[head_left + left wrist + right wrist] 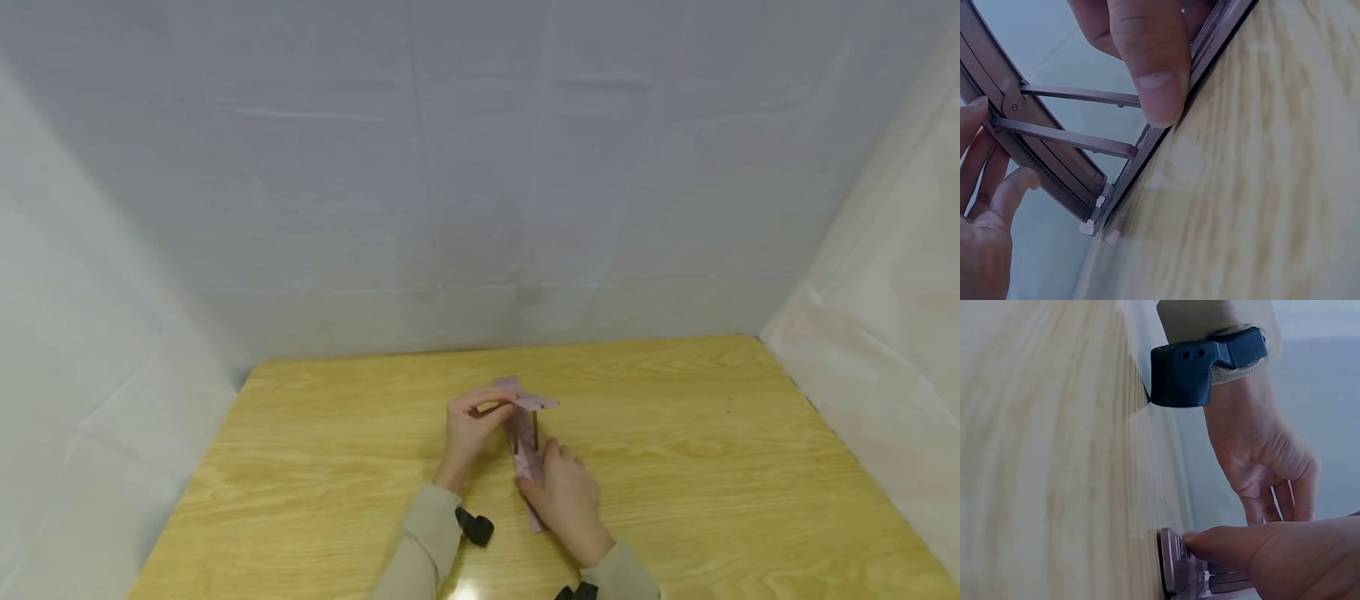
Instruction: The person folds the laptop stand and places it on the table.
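Between the two hands is a pink metal folding stand (528, 467), partly unfolded. Two thin struts (1079, 137) link its two long plates, which meet at a hinge in the left wrist view. My left hand (467, 427) pinches the far end, its thumb (1157, 87) pressed along one plate's edge. The right hand (567, 497) grips the nearer part from the right, with its thumb (1235, 545) on top of the plate in the right wrist view. Fingers of that hand also touch the other plate (1041, 150). Parts of the stand are hidden behind the hands.
The work happens over a wooden table (337, 442). Pale sheeting (480, 183) hangs behind it and on both sides. Black wrist mounts (475, 527) sit on the beige sleeves.
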`<state>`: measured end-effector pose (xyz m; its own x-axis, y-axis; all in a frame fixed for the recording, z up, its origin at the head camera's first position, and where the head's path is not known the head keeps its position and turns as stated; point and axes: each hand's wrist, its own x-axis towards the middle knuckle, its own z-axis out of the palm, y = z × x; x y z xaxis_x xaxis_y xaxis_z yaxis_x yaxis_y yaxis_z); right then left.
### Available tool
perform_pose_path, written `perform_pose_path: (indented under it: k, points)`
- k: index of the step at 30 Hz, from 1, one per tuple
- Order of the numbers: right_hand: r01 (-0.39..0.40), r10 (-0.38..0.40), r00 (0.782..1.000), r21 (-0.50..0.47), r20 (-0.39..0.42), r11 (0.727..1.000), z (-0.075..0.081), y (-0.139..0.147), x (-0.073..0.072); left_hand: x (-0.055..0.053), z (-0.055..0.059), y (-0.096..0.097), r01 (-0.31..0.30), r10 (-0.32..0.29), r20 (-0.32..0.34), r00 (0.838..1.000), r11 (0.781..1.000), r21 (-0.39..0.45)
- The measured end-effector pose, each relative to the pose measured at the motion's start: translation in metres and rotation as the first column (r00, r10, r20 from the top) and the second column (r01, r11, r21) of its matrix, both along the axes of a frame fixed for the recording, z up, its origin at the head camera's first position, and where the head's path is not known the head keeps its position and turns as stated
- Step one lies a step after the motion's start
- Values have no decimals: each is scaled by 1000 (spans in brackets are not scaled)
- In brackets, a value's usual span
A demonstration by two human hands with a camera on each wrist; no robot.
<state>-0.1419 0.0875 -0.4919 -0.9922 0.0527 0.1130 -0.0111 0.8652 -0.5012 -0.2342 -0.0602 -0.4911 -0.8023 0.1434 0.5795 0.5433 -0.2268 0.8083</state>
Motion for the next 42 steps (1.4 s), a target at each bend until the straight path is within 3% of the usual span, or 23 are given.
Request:
perform_pose_path:
  k: [13, 26, 31, 39, 42]
  points:
    - [-41, 41, 995, -1, -95, 999, -5, -12, 9, -1, -2, -6, 22, -23, 34, 999, 1000, 22]
    - [-85, 80, 989, -36, -124, 996, -5, -12, 10, 5, -2, -4, 30, -31, 24, 999, 999, 13]
    - [-151, 130, 976, -113, -176, 982, -8, -6, 6, 7, -2, -4, 9, -9, 18, 1000, 1000, 4]
    - [-180, 154, 982, -282, -113, 942, -7, 5, -2, 11, 0, -5, -30, 32, 62, 998, 999, -31]
    - [-174, 147, 984, -363, -103, 915, -9, 10, -5, 14, 2, -6, -42, 46, 70, 996, 997, -65]
